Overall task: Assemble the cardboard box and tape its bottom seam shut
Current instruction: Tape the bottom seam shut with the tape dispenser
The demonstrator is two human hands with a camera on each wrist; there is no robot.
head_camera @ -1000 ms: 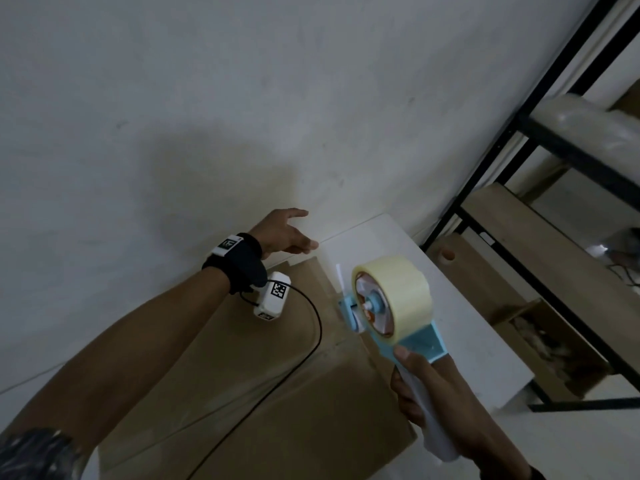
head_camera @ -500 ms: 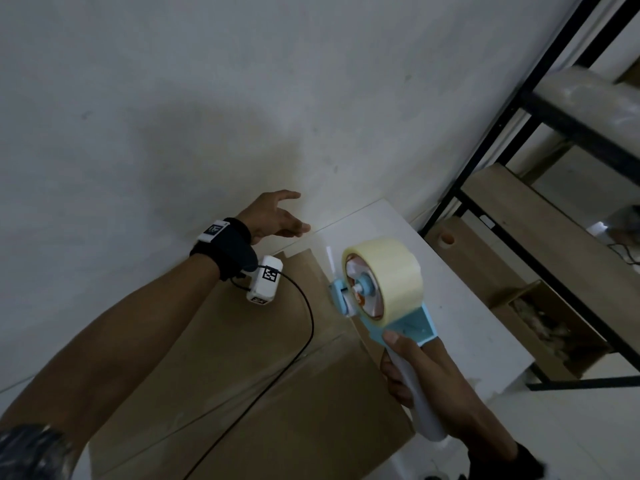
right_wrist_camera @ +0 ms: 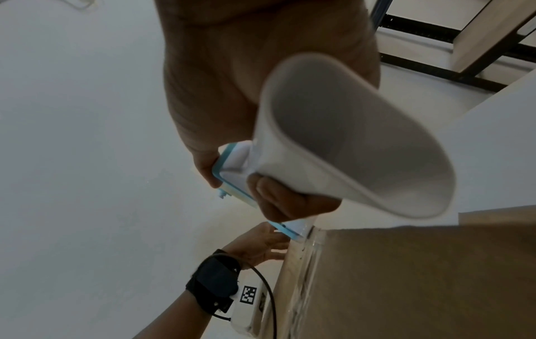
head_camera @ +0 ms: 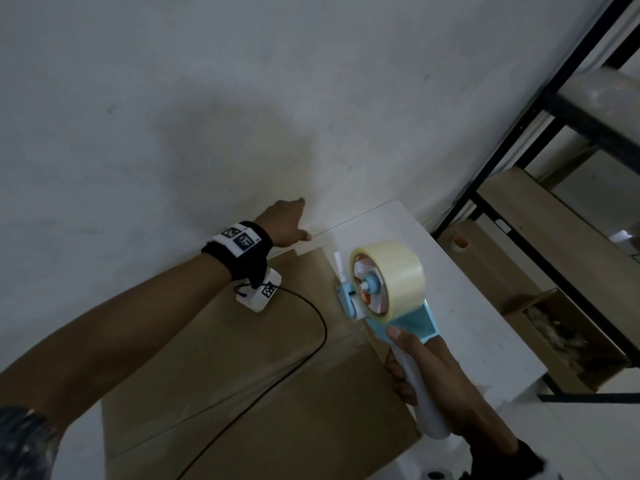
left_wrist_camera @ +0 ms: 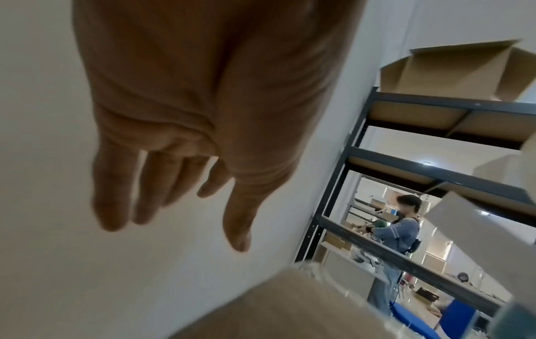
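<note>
The brown cardboard box (head_camera: pixel 242 375) stands on the white table (head_camera: pixel 467 323), its closed flaps facing up, with a strip of clear tape (right_wrist_camera: pixel 304 270) along the seam. My right hand (head_camera: pixel 440 386) grips the white handle of a blue tape dispenser (head_camera: pixel 391 299), which carries a pale roll and sits at the box's far right edge. My left hand (head_camera: pixel 284 225) reaches past the box's far end beside the wall, fingers straight and holding nothing (left_wrist_camera: pixel 174 183). Its fingertips hang just beyond the box edge (right_wrist_camera: pixel 261 247).
A grey wall (head_camera: pixel 242 98) rises right behind the table. A black metal shelf rack (head_camera: pixel 519 116) with wooden boards and open cartons (head_camera: pixel 561 341) stands to the right. Another person (left_wrist_camera: pixel 400 234) works in the background behind the rack.
My left hand has slid further beyond the box's far end, fingers dropping toward it. The dispenser in my right hand stays at the far right edge of the box.
</note>
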